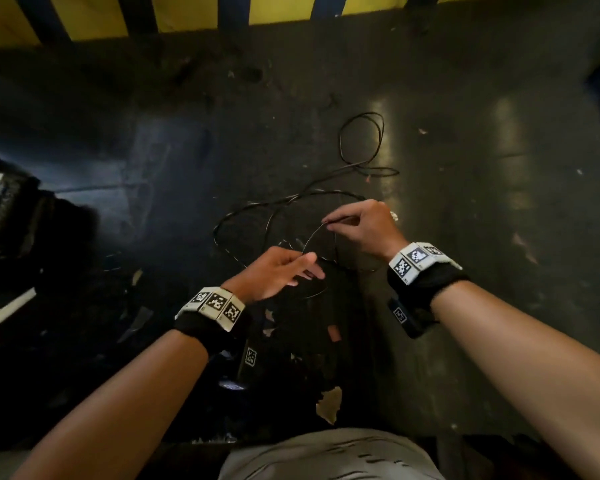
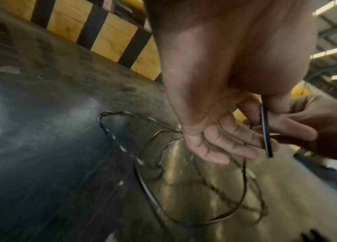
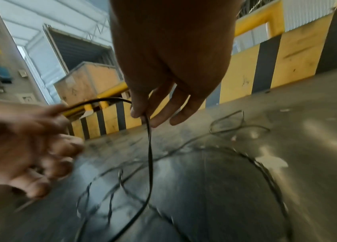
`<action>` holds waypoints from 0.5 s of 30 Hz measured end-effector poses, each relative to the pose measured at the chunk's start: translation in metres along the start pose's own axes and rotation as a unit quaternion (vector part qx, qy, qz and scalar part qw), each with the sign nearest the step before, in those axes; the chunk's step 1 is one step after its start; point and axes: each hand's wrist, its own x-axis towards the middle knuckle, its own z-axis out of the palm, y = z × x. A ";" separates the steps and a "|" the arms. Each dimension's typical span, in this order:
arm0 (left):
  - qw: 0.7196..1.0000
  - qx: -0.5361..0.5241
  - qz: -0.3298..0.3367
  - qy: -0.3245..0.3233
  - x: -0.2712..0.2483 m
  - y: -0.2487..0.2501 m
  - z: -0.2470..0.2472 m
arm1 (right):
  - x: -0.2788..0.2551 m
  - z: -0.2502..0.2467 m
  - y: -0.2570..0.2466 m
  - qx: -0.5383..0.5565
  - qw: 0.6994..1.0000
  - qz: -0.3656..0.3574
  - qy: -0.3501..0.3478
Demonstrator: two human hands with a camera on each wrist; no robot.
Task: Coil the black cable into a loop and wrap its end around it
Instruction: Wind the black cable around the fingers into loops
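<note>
Black cable point(image 1: 361, 147) mostly loose on dark floor point(image 1: 465, 237), sprawled in untidy bends beyond both hands; farthest bend lies well past right hand, toward yellow/black striped barrier point(image 1: 187, 15).

Left hand point(image 1: 278, 271): thumb + forefinger pinching cable near its end; short stub pokes out below the pinch in left wrist view point(image 2: 265, 131). Other fingers point(image 2: 215, 147) relaxed, spread, holding nothing.

Right hand point(image 1: 364, 226): thumb + forefinger pinching cable a bit further along; remaining fingers loosely extended. Short arc of cable spans btwn the two pinches, lifted off floor. Below right hand, cable drops to floor point(image 3: 150, 155) and joins the slack there.

Step, by the look of it: very start of coiling. First turn being sized btwn hands, no finished loop held yet. Wrapping of end not yet begun.

Next move prob calls for: bring right-hand pinch over to left hand, pass strand into left grip to close a turn, then slide right hand out along the slack for next length. Slack crosses itself near left hand, so likely needs a shake or twist to avoid snags.

Writing: none readable. Wrist bands point(image 1: 219, 303) carry black/white square code markers only; no brand or label visible on cable.
</note>
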 end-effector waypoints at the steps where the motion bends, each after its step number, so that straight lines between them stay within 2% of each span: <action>1: 1.000 -0.023 0.011 -0.006 -0.008 0.010 -0.002 | 0.001 -0.004 -0.008 0.004 1.000 -0.016 0.006; 6: 0.990 -0.108 0.078 -0.051 -0.042 0.045 -0.010 | -0.003 -0.007 -0.043 0.025 0.997 -0.065 0.029; 15: 0.937 -0.266 0.171 -0.145 -0.087 0.071 -0.014 | -0.039 0.022 -0.083 0.096 0.992 -0.048 0.069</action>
